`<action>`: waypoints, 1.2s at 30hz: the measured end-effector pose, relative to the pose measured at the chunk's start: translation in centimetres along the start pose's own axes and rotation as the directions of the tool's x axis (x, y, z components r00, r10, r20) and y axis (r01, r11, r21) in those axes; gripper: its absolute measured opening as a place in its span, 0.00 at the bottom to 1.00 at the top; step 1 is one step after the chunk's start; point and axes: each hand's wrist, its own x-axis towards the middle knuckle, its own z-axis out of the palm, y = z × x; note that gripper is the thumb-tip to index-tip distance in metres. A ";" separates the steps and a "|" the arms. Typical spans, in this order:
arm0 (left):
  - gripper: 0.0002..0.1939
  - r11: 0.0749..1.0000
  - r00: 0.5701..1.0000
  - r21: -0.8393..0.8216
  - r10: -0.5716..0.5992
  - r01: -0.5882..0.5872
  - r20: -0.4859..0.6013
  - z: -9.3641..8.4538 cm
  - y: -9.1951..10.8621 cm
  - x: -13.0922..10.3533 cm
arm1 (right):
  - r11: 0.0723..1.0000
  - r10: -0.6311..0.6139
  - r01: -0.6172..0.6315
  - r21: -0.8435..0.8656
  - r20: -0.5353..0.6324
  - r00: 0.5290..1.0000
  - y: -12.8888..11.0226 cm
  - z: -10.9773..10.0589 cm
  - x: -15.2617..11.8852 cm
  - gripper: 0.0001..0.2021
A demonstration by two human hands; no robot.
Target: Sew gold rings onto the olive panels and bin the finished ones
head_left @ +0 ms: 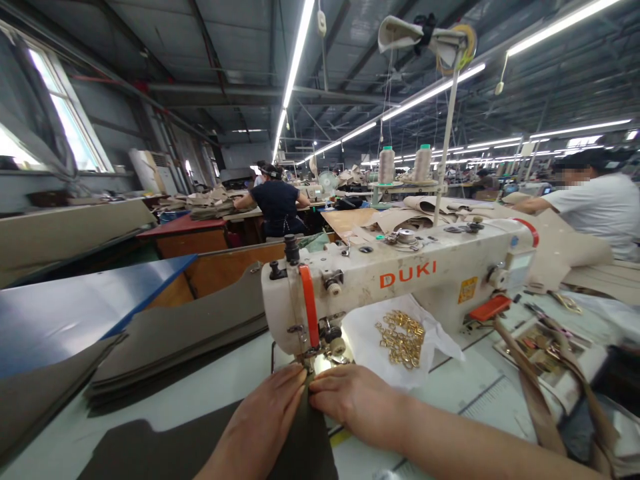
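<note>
Both hands are at the needle area of a white sewing machine marked DUKI. My left hand lies on a dark grey-brown fabric piece, its fingers pressed together by the presser foot. My right hand is just right of it, fingers bent and closed at the fabric's edge. The fingertips almost meet under the machine head, and the fabric runs between them toward me. The stitching point is mostly hidden behind the fingers.
Stacked dark fabric pieces lie to the left. Gold rings rest on white paper behind my right hand. A parts box and tan straps are at the right. Two people work beyond.
</note>
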 end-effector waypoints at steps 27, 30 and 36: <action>0.15 0.990 0.993 -0.086 -0.113 0.116 0.035 -0.4 0.3 1.0 | 1.000 0.006 -0.006 0.026 -0.017 1.000 0.3 0.3 0.2 0.08; 0.15 0.989 0.992 -0.084 -0.123 0.123 0.010 -1.0 0.6 -0.2 | 0.998 -0.062 0.062 0.006 -0.030 0.998 -0.3 0.5 0.1 0.10; 0.15 0.998 0.997 -0.032 -0.062 0.060 -0.048 -3.2 2.5 -4.4 | 0.985 -0.173 0.172 -0.026 -0.048 0.984 -3.1 1.1 -0.2 0.12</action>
